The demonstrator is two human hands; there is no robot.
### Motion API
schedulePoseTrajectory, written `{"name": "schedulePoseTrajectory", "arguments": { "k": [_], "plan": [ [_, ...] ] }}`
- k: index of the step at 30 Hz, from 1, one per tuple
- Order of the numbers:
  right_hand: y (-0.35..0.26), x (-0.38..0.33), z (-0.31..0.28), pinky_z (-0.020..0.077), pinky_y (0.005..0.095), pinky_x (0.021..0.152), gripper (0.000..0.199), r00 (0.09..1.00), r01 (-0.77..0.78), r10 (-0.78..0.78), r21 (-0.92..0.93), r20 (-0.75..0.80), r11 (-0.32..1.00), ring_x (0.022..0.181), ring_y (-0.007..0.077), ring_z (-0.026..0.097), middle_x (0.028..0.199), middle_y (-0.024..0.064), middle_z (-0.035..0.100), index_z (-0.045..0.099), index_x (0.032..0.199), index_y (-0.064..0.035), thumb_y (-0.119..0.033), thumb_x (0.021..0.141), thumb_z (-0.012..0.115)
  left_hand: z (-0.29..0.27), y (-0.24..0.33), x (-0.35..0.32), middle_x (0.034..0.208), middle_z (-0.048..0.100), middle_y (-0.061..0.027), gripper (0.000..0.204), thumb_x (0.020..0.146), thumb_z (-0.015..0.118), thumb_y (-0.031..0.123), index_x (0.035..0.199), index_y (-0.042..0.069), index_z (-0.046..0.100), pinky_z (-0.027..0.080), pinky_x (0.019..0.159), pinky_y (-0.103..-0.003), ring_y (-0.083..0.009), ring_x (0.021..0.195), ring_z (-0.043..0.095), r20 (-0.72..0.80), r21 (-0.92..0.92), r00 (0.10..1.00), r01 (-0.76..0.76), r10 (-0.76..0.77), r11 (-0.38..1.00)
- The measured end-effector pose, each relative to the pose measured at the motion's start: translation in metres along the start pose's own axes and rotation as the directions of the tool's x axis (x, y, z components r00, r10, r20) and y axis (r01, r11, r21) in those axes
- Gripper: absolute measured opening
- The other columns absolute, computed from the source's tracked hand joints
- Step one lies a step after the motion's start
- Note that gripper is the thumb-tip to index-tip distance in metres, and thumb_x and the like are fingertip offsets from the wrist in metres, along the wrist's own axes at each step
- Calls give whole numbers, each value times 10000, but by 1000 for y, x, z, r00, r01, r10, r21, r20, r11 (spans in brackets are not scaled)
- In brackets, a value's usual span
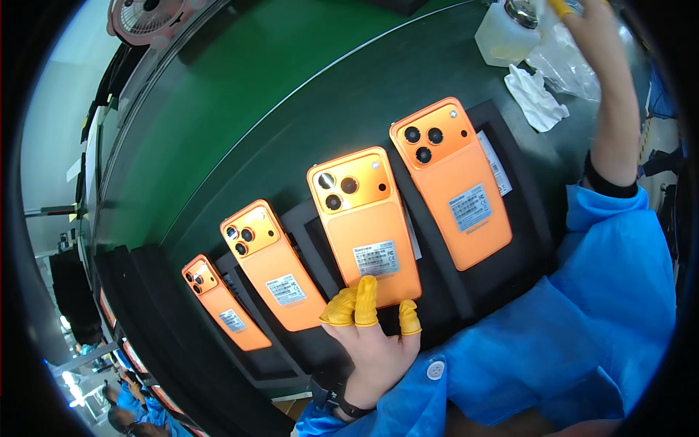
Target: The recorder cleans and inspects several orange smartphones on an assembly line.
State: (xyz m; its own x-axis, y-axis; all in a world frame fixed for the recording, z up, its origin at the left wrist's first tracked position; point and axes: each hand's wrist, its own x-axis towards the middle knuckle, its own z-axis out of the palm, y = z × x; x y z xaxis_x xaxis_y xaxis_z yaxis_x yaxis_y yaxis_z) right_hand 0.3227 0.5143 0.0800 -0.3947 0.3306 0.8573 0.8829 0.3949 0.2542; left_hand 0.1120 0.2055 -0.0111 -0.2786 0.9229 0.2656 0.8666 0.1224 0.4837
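Note:
Several orange smartphones lie in a slanting row, camera side up, each with a pale printed label on its back. My left hand (375, 357), with yellow finger cots, rests spread over the lower end of the third phone (371, 226). One finger lies on its back just below the label, and the thumb is at its lower right corner. To the right is another phone (455, 189), and to the left are a phone (273, 266) and the leftmost phone (226, 306). My right hand (588, 20) reaches to the top right beside a translucent bottle (506, 35) with a metal top; its fingertips are partly cut off.
Black foam trays (520, 197) lie under the phones on a dark green work surface (378, 95). A crumpled white tissue (535, 98) and a clear plastic bag (564, 62) lie near the bottle. A pink fan (149, 18) stands far left. People in blue (138, 411) are at lower left.

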Motion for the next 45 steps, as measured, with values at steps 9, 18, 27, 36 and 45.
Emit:
{"name": "schedulePoseTrajectory", "arguments": {
  "k": [9,18,27,36,45],
  "plan": [
    [-31,-1,-8,451,346,750,117,840,-361,291,71,458,930,856,244,566,896,71,602,656,754,-94,-142,690,572,-6,-1,2,936,505,-134,402,662,670,133,1022,6,542,361,791,-399,-318,893,461,-93,-8,992,-82,81,997],
    [-32,9,-34,441,339,765,117,827,-423,309,159,469,892,901,243,547,996,73,565,649,765,-86,-174,705,602,-21,-16,-39,898,534,-80,474,596,725,322,963,51,595,410,743,-367,-260,851,502,174,-46,891,-418,420,907],
    [-82,31,-67,435,308,723,96,989,-136,78,570,125,810,844,246,539,883,98,561,598,806,-33,-78,722,608,-12,-7,-31,808,512,-94,373,620,708,221,923,28,608,404,735,-360,-259,772,476,225,-73,774,-592,591,803],
    [-133,25,-60,396,283,863,127,939,-113,-223,847,263,520,996,196,519,1081,98,560,570,904,-5,-79,802,576,-57,-65,-28,1131,443,-199,665,651,716,255,1171,-29,413,342,895,-429,-369,1057,411,-70,168,997,-10,22,986],
    [-209,39,-44,476,290,726,233,883,-48,-363,827,297,561,834,228,608,907,135,621,586,973,6,-139,792,593,-44,-66,-30,1217,402,-241,770,672,710,275,1229,-95,328,268,965,-465,-411,1165,316,28,250,994,99,-110,963]
  ]
}}
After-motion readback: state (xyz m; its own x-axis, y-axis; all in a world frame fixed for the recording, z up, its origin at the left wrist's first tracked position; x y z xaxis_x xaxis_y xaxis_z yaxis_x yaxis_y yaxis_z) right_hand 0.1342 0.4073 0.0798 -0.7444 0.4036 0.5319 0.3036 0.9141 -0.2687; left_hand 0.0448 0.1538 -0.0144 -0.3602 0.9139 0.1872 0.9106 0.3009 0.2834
